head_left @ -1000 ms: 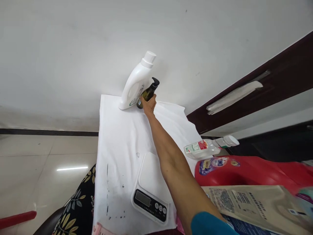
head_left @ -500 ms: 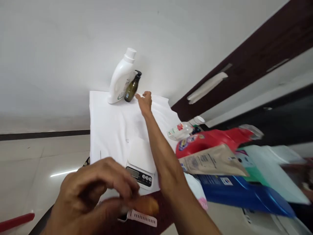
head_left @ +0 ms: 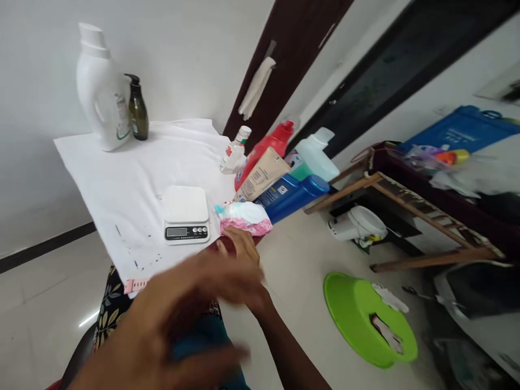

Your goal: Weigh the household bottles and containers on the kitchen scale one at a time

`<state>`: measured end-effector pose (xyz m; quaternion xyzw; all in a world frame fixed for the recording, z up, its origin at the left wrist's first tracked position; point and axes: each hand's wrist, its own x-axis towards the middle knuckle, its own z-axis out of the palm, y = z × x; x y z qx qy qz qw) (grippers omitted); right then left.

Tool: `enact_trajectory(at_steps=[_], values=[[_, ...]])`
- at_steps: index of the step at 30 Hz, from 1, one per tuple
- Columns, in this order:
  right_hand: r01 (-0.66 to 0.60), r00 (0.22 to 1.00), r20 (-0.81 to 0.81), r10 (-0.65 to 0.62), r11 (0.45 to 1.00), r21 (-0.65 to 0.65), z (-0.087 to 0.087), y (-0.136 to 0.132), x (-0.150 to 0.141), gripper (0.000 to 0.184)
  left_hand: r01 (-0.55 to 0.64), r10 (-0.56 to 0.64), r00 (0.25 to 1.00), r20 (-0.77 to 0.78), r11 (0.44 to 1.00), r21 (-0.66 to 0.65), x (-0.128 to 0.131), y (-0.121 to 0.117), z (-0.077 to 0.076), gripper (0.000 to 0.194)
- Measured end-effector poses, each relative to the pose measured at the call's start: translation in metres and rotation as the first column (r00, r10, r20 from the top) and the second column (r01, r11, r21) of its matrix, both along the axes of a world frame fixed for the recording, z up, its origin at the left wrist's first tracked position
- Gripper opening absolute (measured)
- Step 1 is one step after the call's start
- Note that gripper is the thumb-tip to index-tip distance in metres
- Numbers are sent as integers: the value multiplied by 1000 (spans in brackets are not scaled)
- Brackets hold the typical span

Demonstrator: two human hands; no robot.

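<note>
My left hand [head_left: 174,319] looms large and blurred in the foreground, its thumb and fingers apart, with no held thing visible. Partly behind it, my right hand [head_left: 244,246] is at the table's front edge, fingers loosely extended beside a pink and white plastic packet [head_left: 247,219]; whether they touch it I cannot tell. A white digital kitchen scale [head_left: 186,206] lies left of the packet, its platform bare. Below the scale, a pink watch strap [head_left: 136,285] shows, partly hidden by my left hand.
A white jug-shaped bottle [head_left: 99,92] and a dark green pump bottle [head_left: 138,111] stand at the back left of the white cloth [head_left: 122,173]. A clear bottle [head_left: 234,154], red bottle [head_left: 266,146], beige tube [head_left: 262,176] and blue bottle [head_left: 292,195] crowd the right edge. A green tub [head_left: 345,309] sits on the floor.
The view has swung right. My right hand has come back from beside the pump bottle to the packet at the front edge. My left hand's fingers have spread; a blurred orange-brown shape by them is gone.
</note>
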<state>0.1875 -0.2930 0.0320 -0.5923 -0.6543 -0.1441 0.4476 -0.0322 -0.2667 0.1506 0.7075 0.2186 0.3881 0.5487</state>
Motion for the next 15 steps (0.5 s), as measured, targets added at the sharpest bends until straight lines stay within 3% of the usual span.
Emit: enact_trajectory(at_steps=[2, 4, 6, 7, 8, 11, 15], values=[[97, 995, -28, -96, 995, 22, -11, -22, 12, 20, 4, 16, 989, -145, 990, 138, 45, 22, -6, 49], [137, 989, -61, -137, 991, 7, -18, -36, 15, 13, 33, 83, 926, -367, 954, 298, 98, 46, -19, 68], [152, 985, -86, -153, 988, -11, -21, -44, 14, 10, 153, 162, 740, -653, 904, 398, 147, 69, -34, 91], [160, 982, -101, -160, 987, -12, -22, -45, 14, 10, 221, 188, 642, -743, 883, 415, 168, 78, -40, 99], [170, 979, -117, -169, 985, -8, -23, -46, 15, 9, 247, 197, 594, -780, 878, 410, 184, 87, -46, 105], [218, 963, -164, -214, 976, 8, -24, -43, 25, 6, 298, 174, 533, -828, 878, 376, 210, 105, -58, 103], [268, 935, -230, -270, 962, -40, -28, -40, 46, 6, 363, 147, 537, -831, 849, 384, 212, 113, -66, 78]])
